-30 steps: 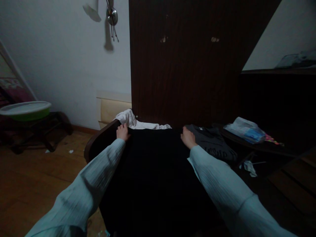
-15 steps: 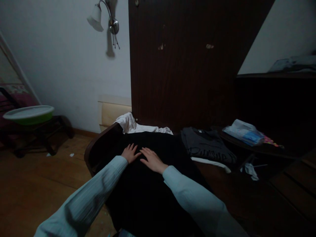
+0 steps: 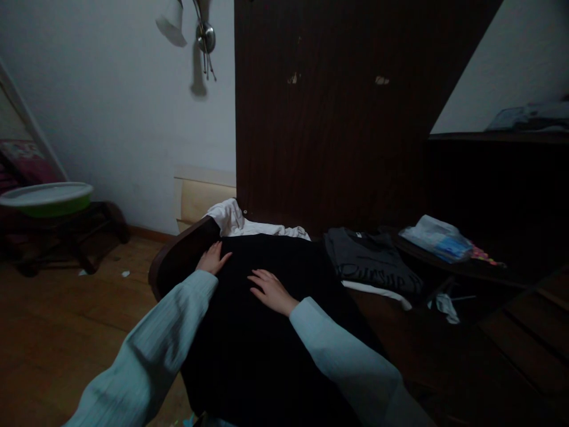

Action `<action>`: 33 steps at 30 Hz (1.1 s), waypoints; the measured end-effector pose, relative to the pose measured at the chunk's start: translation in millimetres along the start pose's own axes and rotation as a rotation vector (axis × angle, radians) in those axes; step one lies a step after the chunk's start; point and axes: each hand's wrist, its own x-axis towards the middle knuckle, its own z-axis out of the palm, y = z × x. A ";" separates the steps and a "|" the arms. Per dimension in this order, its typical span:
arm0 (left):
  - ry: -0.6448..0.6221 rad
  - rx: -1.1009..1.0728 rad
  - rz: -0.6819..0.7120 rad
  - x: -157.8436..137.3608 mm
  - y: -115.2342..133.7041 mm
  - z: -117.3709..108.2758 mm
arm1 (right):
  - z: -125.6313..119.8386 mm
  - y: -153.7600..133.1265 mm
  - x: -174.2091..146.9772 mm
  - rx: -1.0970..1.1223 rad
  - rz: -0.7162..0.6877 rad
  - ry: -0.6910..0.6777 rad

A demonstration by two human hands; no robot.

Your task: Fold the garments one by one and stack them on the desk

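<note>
A black garment or cloth [image 3: 267,350] lies spread out in front of me, its exact kind lost in the dark. My left hand [image 3: 213,258] rests at its left edge, near the wooden armrest, fingers stretched out and thumb apart. Flat on the middle of the cloth lies my right hand [image 3: 272,291], open with its fingers pointing left. Neither hand grips anything. Beyond the far edge is a crumpled white cloth [image 3: 231,218]. To the right sits a folded dark grey shirt [image 3: 368,261] with black lettering.
A curved wooden armrest [image 3: 173,252] borders the cloth on the left. A plastic packet [image 3: 438,237] lies on a dark surface at right. Farther left, a green and white basin [image 3: 48,200] stands on a stool. Behind rises a dark wooden panel [image 3: 333,130], with a wall lamp [image 3: 205,37] beside it.
My left hand has slid left, away from the right hand, to the cloth's edge. The right hand stays in nearly the same place. The view has shifted slightly.
</note>
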 end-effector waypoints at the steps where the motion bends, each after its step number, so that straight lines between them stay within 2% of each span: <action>1: 0.001 0.008 0.006 -0.5 0.5 0.2 | -0.5 0.1 0.1 0.019 0.000 0.009; 5: -0.024 0.035 0.036 -3.0 4.2 -1.6 | -2.5 -1.0 -1.0 0.071 -0.003 0.056; 9: -0.108 0.030 0.001 -2.6 5.0 -2.5 | -3.5 -0.9 -1.5 0.161 0.010 0.126; 15: -0.166 0.035 -0.007 -1.4 4.5 -2.8 | -4.8 7.4 1.7 0.460 0.173 0.190; 18: -0.166 0.041 -0.012 -2.4 5.2 -3.8 | -8.1 4.0 -0.4 0.362 0.178 0.291; 20: -0.166 0.035 -0.006 -3.1 5.2 -4.3 | -11.5 -2.6 -3.3 0.247 0.080 0.296; 23: -0.168 0.025 0.016 -4.0 4.9 -5.5 | -15.2 -12.3 -6.8 0.115 -0.144 0.123; 25: -0.168 0.024 0.014 -4.9 5.6 -7.3 | -14.9 -15.0 -7.2 0.060 -0.194 0.004; 29: -0.182 0.027 -0.005 -7.6 9.2 -12.1 | -8.4 -12.0 -5.4 0.029 -0.122 -0.055; 33: -0.156 -0.007 -0.031 -8.4 10.7 -13.2 | -3.5 -7.4 -3.7 0.030 -0.021 0.073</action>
